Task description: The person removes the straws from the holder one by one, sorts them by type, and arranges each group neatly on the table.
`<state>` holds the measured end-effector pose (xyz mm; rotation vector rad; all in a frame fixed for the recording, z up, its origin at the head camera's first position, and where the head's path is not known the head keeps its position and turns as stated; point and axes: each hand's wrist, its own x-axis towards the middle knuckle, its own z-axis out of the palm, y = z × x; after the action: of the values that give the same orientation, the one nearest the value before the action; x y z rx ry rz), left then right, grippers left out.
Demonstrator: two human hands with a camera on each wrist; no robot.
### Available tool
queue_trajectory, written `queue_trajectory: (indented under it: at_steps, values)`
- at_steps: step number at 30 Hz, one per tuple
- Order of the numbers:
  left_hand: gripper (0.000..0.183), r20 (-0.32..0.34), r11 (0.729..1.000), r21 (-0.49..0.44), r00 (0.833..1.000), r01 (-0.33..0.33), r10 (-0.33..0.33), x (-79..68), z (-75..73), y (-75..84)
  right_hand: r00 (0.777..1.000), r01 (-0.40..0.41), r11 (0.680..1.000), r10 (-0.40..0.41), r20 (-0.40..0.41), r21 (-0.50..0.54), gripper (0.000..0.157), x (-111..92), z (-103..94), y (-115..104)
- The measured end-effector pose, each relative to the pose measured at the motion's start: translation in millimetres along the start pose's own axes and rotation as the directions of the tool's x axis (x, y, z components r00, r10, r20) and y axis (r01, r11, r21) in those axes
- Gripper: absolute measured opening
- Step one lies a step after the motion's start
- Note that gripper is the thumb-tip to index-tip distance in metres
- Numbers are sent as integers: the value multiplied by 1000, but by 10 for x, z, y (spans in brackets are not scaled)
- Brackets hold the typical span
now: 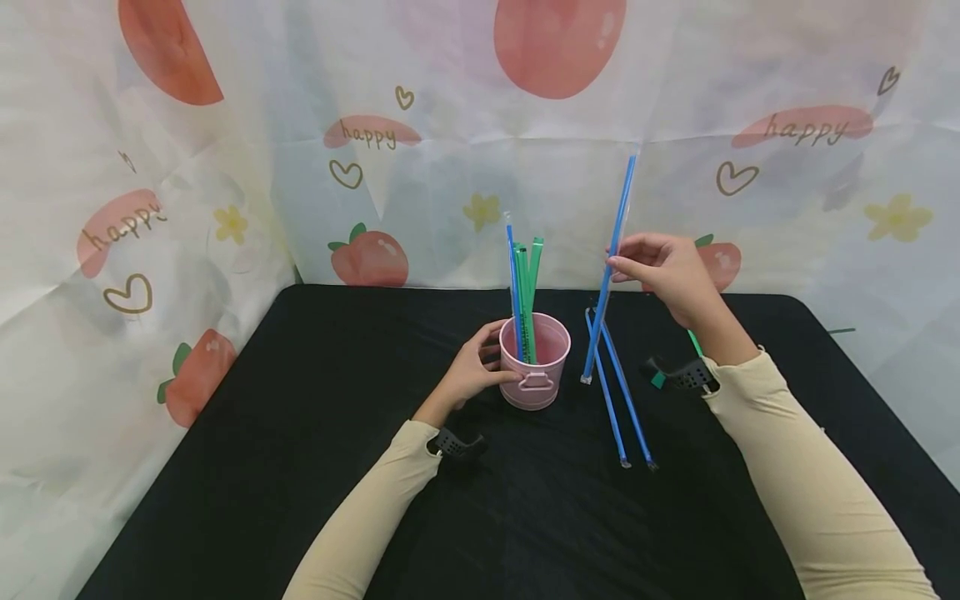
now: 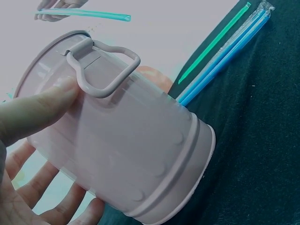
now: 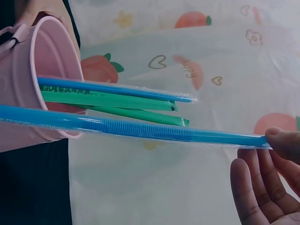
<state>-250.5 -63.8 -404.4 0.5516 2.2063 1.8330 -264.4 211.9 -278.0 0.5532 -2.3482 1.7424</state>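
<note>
Right hand (image 1: pixel 663 271) had a wrapped blue straw (image 1: pixel 601 315) pinched between thumb and fingertips; the rest of that hand was loosely bent. Straw sat at the fingertips, steeply tilted: top end above the hand, longer stretch running down toward the bucket side. Its lower end was just right of the pink bucket (image 1: pixel 534 401), outside it; couldn't tell if it touched the table (image 1: pixel 360 375).

Left hand (image 1: pixel 472 367) was wrapped partway round the bucket's left side, thumb on the wall beside the wire handle (image 2: pixel 101 92), fingers spread behind.

Bucket stood upright, holding one blue straw (image 1: pixel 513 279) and some green straws (image 1: pixel 524 304), all leaning out over the rim. Two loose blue straws (image 1: pixel 627 392) lay on the table right of the bucket, crossing near their far ends. A green straw (image 1: pixel 695 343) was partly hidden by the right wrist.
</note>
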Motion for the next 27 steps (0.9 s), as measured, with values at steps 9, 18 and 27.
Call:
queue_trajectory:
  at_steps: [9,18,27]
  values:
    - [76,12,1000,-5,1000,-15,15,-40,6,62,999,13,997,-16,30,75,9,-79,10,129]
    - [77,14,1000,-16,1000,-12,13,-12,-2,8,998,3,1000,-3,62,-12,11,-178,-22,227]
    - [80,-22,1000,-5,1000,-22,21,98,11,-206,995,-47,992,57,82,-121,21,-251,-40,287]
